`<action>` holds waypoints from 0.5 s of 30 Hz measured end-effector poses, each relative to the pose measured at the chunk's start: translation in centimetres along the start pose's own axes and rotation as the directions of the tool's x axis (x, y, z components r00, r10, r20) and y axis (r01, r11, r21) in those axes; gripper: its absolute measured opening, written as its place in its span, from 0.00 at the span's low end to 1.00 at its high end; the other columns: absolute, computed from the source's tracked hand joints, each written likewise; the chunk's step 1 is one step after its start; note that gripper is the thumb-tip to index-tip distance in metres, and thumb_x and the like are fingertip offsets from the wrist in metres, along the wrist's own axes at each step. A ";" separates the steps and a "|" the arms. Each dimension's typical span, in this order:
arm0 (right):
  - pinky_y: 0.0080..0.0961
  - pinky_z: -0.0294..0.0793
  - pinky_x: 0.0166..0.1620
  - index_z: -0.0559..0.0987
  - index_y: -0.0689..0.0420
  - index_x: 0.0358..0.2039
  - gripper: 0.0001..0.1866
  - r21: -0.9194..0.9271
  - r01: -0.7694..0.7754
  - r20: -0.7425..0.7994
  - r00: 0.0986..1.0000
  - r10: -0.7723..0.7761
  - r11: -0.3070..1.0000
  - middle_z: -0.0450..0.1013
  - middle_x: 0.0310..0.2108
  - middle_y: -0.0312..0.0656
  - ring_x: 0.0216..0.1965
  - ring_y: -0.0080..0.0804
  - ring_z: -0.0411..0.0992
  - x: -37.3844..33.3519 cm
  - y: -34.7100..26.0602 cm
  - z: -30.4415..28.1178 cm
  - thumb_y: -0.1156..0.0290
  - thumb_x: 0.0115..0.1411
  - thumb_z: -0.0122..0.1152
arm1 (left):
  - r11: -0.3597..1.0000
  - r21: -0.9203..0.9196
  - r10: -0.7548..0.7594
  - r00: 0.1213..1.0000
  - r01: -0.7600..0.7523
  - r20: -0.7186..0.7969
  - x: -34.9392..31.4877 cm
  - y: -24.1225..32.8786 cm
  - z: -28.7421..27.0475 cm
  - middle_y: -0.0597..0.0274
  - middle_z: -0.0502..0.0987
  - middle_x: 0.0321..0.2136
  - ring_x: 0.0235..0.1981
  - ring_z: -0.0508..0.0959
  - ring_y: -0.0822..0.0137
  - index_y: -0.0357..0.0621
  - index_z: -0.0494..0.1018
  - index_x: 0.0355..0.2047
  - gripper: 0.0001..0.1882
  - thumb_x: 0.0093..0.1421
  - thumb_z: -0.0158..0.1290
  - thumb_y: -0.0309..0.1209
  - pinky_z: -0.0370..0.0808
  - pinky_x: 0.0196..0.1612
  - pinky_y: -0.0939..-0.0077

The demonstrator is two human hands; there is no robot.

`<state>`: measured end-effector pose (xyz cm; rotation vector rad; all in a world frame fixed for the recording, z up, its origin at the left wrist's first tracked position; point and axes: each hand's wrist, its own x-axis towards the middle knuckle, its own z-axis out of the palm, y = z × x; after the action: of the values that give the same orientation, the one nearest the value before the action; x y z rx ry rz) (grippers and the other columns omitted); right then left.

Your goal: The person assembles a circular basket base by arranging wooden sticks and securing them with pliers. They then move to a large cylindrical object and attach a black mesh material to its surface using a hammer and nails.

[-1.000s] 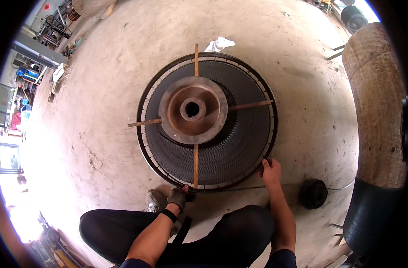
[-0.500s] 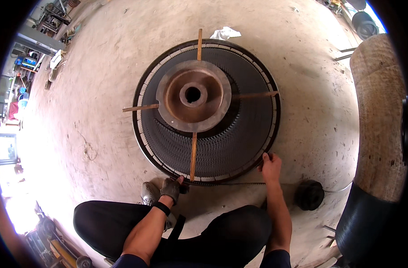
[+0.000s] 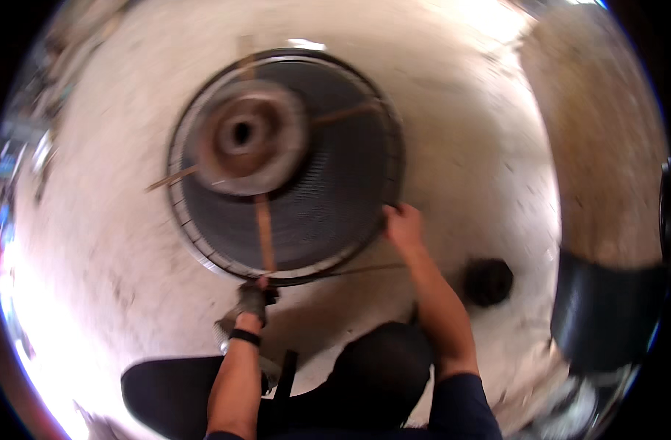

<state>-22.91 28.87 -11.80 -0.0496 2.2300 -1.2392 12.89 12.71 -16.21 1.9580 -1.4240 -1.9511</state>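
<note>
A large round disc (image 3: pixel 350 169), dark and finely ridged on top with a pale band inside its black rim, lies in front of me. On it sits a rusty flanged hub (image 3: pixel 287 139) with a central hole. Thin wooden sticks, one of them nearest me (image 3: pixel 265 238), stick out from under the hub. My right hand (image 3: pixel 404 226), bare, has its fingers closed on the disc's right rim. At the near rim is my left hand (image 3: pixel 252 302) in a dark glove; its fingers look closed, but blur hides what they hold. A thin dark strip (image 3: pixel 376 268) runs from the near rim rightward.
A black spool-like object (image 3: pixel 488 281) stands on the concrete floor (image 3: pixel 467 161) to the right. Farther right is a big brown roll (image 3: pixel 607 147) with a black lower part (image 3: pixel 607 312). Blurred clutter lines the left edge. A white scrap (image 3: pixel 306 45) lies beyond the disc.
The whole view has shifted and blurred, with the disc now farther left in it. My right hand sits slightly farther round the rim. Both hands stay at the disc.
</note>
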 end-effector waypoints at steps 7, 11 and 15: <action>0.40 0.77 0.39 0.78 0.65 0.39 0.16 -0.162 0.229 -0.027 0.971 -0.236 0.960 0.78 0.30 0.52 0.33 0.47 0.79 -1.0 -0.8 -3.3 0.63 0.66 0.57 | 0.979 -0.202 -0.018 0.999 0.007 -0.049 -0.2 2.9 -0.6 0.55 0.80 0.24 0.19 0.77 0.62 0.38 0.75 0.34 0.21 0.63 0.59 0.47 0.75 0.23 0.69; 0.40 0.75 0.48 0.78 0.60 0.46 0.14 -0.497 0.162 -0.366 0.852 -0.375 0.853 0.77 0.45 0.53 0.46 0.52 0.75 -7.8 0.0 -10.3 0.65 0.65 0.58 | 0.971 -0.237 -0.044 0.993 0.016 -0.113 0.6 2.7 -1.4 0.57 0.80 0.25 0.21 0.76 0.62 0.39 0.77 0.36 0.23 0.64 0.58 0.50 0.73 0.23 0.69; 0.43 0.66 0.61 0.71 0.62 0.55 0.29 -0.643 -0.102 -0.710 0.452 -0.540 0.759 0.71 0.55 0.56 0.57 0.53 0.68 -10.4 11.1 -22.2 0.64 0.56 0.69 | 0.976 -0.214 -0.037 0.999 0.031 -0.024 1.6 2.4 -1.7 0.59 0.79 0.25 0.21 0.75 0.64 0.40 0.77 0.34 0.26 0.64 0.55 0.54 0.72 0.25 0.71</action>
<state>-22.75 55.33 -6.81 0.0435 3.6276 -0.5754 12.56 9.42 -15.62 1.9169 -1.1280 -1.9879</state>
